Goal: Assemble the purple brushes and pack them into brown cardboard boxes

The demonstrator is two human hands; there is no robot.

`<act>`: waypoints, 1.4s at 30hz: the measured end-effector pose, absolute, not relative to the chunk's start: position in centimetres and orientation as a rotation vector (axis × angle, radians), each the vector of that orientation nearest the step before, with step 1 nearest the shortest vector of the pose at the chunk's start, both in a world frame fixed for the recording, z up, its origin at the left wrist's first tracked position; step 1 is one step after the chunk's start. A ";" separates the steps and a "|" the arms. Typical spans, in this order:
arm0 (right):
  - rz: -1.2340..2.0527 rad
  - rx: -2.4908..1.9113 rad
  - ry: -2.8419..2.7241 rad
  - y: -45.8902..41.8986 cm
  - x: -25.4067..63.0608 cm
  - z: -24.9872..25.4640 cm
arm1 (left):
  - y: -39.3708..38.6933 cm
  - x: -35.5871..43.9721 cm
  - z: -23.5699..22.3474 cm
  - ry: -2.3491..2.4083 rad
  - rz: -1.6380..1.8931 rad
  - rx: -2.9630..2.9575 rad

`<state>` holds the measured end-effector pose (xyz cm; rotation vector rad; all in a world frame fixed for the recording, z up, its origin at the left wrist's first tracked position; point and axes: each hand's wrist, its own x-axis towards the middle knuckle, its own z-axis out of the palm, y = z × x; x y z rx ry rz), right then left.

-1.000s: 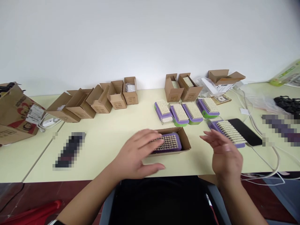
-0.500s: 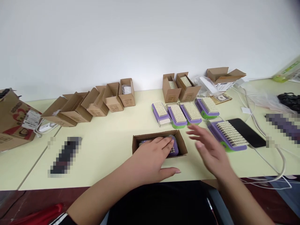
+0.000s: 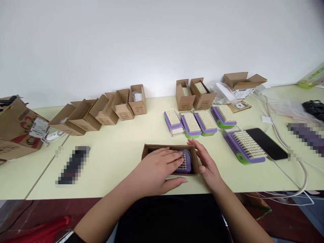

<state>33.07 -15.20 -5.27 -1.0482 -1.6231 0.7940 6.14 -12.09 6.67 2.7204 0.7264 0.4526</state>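
A small brown cardboard box (image 3: 195,162) lies open near the table's front edge. Inside it is a purple block with rows of small studs (image 3: 186,162), partly covered by my hand. My left hand (image 3: 158,170) lies flat over the box opening with its fingers resting on the block, thumb stretched out over the near side. At the right end of the box, my right hand (image 3: 209,167) seems to touch the cardboard, its fingers straight and thumb apart. To the right sit several purple-and-green blocks with cream bristle-like pegs (image 3: 249,144).
Several open small boxes (image 3: 105,108) stand in a row at the back left. Two boxes holding pegged blocks (image 3: 186,99) stand at the back. A black phone-like slab (image 3: 265,143) and white cables (image 3: 303,173) lie right. A larger printed carton (image 3: 21,130) is far left.
My right hand has moved left, from above the table to the right end of the box. My left hand stays over the block and has shifted slightly left.
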 end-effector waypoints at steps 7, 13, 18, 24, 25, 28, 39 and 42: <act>0.839 -0.926 -1.675 -15.5 32.5 -5.8 | -10.8 -1.0 5.3 0.938 0.836 2.388; 0.736 -1.072 -1.757 -16.3 31.6 -5.6 | -8.6 -2.4 -1.1 0.856 0.876 1.824; 0.554 -1.118 -1.685 -16.2 30.9 -5.3 | -8.8 -1.0 -4.1 0.912 0.939 1.719; 0.737 -1.211 -1.833 -16.3 32.0 -3.2 | -8.7 -0.6 -3.6 0.936 0.979 1.707; 0.794 -1.261 -1.873 -16.4 32.3 -2.5 | -8.6 -0.6 -3.5 0.926 0.975 1.712; 0.864 -1.376 -1.917 -17.0 33.1 -0.8 | -7.7 -0.6 -3.3 0.869 0.915 1.734; 0.313 -1.368 -1.480 -19.8 36.4 -1.0 | 7.8 10.3 -1.2 0.960 1.169 1.996; 0.135 -1.317 -1.325 -19.2 36.8 0.9 | 8.8 13.7 -2.2 1.109 0.964 2.239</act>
